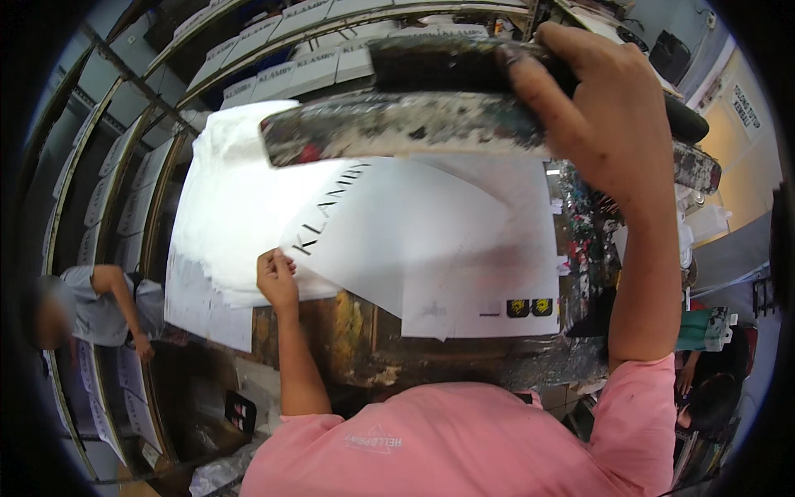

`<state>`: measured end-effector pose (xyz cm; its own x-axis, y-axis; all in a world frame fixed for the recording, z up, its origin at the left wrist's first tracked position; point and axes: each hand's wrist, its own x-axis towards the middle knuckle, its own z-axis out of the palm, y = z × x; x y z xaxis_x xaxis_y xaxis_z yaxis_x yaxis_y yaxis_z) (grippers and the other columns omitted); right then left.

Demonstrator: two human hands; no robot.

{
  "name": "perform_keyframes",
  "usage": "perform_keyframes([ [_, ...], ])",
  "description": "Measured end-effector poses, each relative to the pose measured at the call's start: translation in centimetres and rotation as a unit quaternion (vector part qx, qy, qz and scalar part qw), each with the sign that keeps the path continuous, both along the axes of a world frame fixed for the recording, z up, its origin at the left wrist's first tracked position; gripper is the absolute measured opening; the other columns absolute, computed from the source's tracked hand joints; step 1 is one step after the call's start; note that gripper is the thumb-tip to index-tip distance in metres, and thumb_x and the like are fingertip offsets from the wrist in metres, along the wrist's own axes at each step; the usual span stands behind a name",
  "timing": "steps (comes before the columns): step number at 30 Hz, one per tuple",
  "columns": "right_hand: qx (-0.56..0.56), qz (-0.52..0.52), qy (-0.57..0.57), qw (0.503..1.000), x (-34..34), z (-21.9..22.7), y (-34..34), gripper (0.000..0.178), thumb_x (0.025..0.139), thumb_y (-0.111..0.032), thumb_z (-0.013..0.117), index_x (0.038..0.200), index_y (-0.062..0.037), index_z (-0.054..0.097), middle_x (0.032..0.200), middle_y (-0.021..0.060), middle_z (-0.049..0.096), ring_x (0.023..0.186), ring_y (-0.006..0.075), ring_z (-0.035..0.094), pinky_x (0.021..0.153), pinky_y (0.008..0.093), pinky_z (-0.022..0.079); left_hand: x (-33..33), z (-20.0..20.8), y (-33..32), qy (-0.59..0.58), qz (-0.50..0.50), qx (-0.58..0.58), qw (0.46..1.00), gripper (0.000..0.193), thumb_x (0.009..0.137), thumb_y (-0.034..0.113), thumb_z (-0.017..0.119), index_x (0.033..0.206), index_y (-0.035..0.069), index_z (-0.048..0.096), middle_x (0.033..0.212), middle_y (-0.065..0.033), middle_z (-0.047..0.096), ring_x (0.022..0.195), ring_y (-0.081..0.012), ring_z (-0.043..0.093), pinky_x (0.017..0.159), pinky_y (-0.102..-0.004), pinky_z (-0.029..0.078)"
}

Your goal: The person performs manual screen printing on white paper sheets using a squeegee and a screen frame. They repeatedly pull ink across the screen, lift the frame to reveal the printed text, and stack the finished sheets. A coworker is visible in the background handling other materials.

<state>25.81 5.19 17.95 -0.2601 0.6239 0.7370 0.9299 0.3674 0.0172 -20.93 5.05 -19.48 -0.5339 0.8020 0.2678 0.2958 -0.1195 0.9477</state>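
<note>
My left hand (277,277) is closed in a pinch on the near corner of a white sheet (373,224) with large dark lettering. The sheet lies slantwise, its left part over a bright white stack (236,182) and its right part over a white backing sheet (480,319) with small dark and yellow prints. Raised across the far side of the table is a paint-stained screen printing frame (397,128), tilted up. My right hand (617,116) grips its top right part, next to a dark bar (447,66) along the upper edge. The fingertips' far side is hidden.
Racks (103,195) of printed white pieces stand on the left, and more shelves (319,70) lie beyond the frame. The stained wooden table (356,331) edge is close to my body. One person (108,306) is at left, another (716,389) at lower right.
</note>
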Motion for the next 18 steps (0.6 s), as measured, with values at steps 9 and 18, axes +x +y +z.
perform_keyframes([
  [9, -0.019, 0.007, -0.005, 1.0, 0.3, -1.6, -0.8, 0.046, 0.099, -0.038, 0.067, 0.114, 0.0044, 0.072, 0.095, 0.0298, 0.07, 0.093, 0.0504, 0.065, 0.088, 0.0506, 0.051, -11.3, 7.1, -7.0, 0.416, 0.349, -0.047, 0.838, 0.038, 0.102, 0.023, 0.075, 0.129, -0.003, 0.067, 0.089, -0.0108, 0.072, 0.078, -0.0249, 0.068, 0.073, -0.0368, 0.057],
  [18, -0.009, 0.026, -0.018, 0.999, -1.0, 2.3, -0.6, 0.048, 0.098, -0.042, 0.058, 0.086, 0.0028, 0.068, 0.081, 0.023, 0.069, 0.078, 0.0414, 0.068, 0.075, 0.0502, 0.053, 15.1, 5.4, -4.6, 0.583, -0.383, -0.061, 0.714, 0.13, 0.072, 0.095, 0.065, 0.164, 0.005, 0.043, 0.174, -0.0254, 0.03, 0.164, -0.046, 0.018, 0.13, -0.069, 0.001],
])
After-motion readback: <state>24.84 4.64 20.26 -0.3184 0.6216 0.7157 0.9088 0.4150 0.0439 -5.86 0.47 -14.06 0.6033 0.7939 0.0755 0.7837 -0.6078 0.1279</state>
